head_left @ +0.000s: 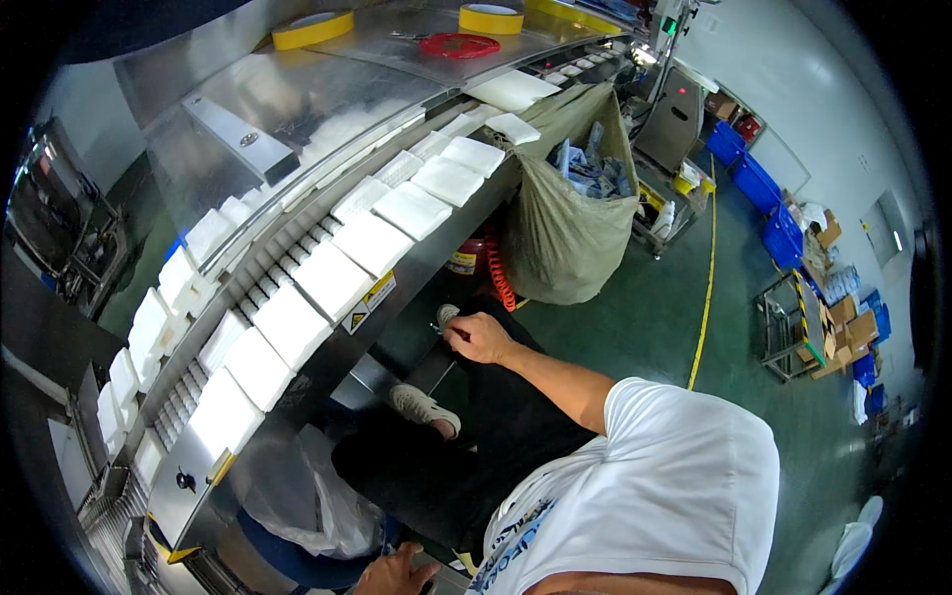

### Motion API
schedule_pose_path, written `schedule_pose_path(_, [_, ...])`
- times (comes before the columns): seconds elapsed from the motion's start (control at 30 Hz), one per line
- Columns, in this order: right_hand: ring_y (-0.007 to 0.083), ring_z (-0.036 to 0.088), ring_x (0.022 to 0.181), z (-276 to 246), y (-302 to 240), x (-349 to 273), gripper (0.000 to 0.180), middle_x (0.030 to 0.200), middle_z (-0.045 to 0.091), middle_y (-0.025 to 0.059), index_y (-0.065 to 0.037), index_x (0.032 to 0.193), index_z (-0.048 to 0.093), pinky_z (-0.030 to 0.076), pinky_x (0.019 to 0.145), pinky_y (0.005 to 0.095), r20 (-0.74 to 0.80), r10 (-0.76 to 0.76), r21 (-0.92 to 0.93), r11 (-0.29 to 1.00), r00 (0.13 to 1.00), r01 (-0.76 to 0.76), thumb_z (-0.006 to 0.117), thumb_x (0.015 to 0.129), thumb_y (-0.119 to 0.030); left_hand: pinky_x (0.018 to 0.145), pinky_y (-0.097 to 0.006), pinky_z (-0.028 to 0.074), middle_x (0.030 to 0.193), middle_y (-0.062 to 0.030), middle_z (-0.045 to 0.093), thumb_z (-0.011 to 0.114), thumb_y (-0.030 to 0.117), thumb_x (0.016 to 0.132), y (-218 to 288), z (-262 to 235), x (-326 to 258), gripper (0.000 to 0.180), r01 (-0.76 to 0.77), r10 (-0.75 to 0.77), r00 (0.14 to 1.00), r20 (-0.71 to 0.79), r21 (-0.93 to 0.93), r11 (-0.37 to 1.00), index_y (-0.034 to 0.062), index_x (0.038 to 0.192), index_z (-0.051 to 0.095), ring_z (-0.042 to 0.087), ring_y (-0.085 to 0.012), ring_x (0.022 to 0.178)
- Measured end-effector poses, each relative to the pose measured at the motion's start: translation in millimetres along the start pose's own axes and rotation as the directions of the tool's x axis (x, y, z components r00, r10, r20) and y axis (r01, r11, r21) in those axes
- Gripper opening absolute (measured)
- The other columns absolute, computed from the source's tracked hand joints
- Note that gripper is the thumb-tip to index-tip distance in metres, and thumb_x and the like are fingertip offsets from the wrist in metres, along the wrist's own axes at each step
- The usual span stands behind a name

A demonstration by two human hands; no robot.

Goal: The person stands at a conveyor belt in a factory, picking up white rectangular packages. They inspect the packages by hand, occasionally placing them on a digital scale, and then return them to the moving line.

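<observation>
Grip of the right hand (478,339) is difficult to judge: the fingers are bent inward above the dark trouser leg, and I cannot tell if some small object is between them. For the left hand (397,572), near the lower edge of the view, I also cannot tell; its thumb stands somewhat apart from the fingers, but the palm is hidden. Neither hand touches the white packs (293,325).

These packs lie flat in a row, close to one another, along the near side of the conveyor (273,280), where the rollers show behind them. More packs lean, more steeply, in the far row (177,283) on the other side of the rollers. The right hand is apart from the near row, with the dark front wall of the conveyor frame between; the left hand is near the clear plastic bag (332,501).

In my judgement, each pack is light and rather soft, like folded tissue or cloth, so it should bend if it is lifted by one corner only. Its surface seems smooth and perhaps a little slippery. Good hold would be across the two opposite long edges, with flat fingers and gentle pressure, because a hard pinch could crease the pack. Breaking seems unlikely, but crushed corners are possible.
</observation>
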State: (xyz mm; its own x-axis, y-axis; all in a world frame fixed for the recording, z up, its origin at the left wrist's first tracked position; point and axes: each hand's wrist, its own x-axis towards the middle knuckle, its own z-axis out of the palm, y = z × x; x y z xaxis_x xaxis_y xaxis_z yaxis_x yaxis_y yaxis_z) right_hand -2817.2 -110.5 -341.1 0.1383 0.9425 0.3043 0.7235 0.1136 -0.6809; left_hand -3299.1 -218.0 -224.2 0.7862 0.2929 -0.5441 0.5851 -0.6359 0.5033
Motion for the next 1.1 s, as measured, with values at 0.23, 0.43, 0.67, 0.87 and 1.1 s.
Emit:
schedule_pose_path(0.23, [0.0406,0.072,0.075,0,-3,-1,0.027,0.082,0.073,0.0221,-0.001,0.097,0.075,0.057,0.070,0.0475,-0.003,-0.008,0.009,1.000,1.000,0.008,0.064,0.095,-0.025,0.067,-0.048,0.057,0.137,-0.0152,0.058,0.058,0.026,0.100,1,2,-5,0.031,0.010,-0.009,1.000,0.024,-0.031,0.999,0.0158,0.128,0.069,0.069,-0.0364,0.091])
schedule_pose_path(0.43, [0.0401,0.072,0.077,-2,-4,-1,0.026,0.083,0.073,0.0218,-0.003,0.097,0.076,0.057,0.071,0.0478,0.011,0.006,0.002,1.000,1.000,-0.006,0.064,0.095,-0.026,0.068,-0.050,0.055,0.139,-0.0181,0.057,0.062,0.026,0.099,-9,16,-7,0.034,-0.065,0.063,0.995,-0.072,-0.028,0.997,0.0143,0.130,0.068,0.066,-0.0396,0.092])
schedule_pose_path(0.67, [0.0407,0.072,0.074,2,2,-1,0.025,0.080,0.072,0.0215,-0.002,0.093,0.075,0.056,0.067,0.0483,-0.009,-0.017,-0.014,1.000,1.000,0.017,0.065,0.094,-0.025,0.077,-0.048,0.057,0.111,-0.0198,0.069,0.070,0.032,0.096,26,-35,-1,0.043,0.228,-0.213,0.973,0.093,-0.215,0.950,0.0112,0.134,0.066,0.069,-0.0364,0.089])
schedule_pose_path(0.87, [0.0411,0.071,0.073,3,2,-2,0.025,0.080,0.072,0.0220,-0.002,0.093,0.075,0.056,0.066,0.0483,-0.032,-0.006,0.006,1.000,0.999,0.007,0.066,0.094,-0.025,0.069,-0.044,0.061,0.081,-0.0171,0.077,0.074,0.050,0.096,22,-29,-1,0.057,0.151,-0.155,0.988,-0.010,-0.149,0.977,0.0021,0.127,0.067,0.078,-0.0322,0.073])
schedule_pose_path(1.1, [0.0409,0.072,0.075,2,-2,0,0.023,0.080,0.072,0.0229,0.000,0.091,0.074,0.058,0.069,0.0474,0.022,0.041,0.020,0.999,0.999,-0.041,0.066,0.093,-0.022,0.070,-0.046,0.060,0.082,-0.0194,0.076,0.069,0.051,0.099,31,-43,1,0.055,0.237,-0.225,0.971,0.087,-0.171,0.956,0.0042,0.129,0.066,0.078,-0.0340,0.079])
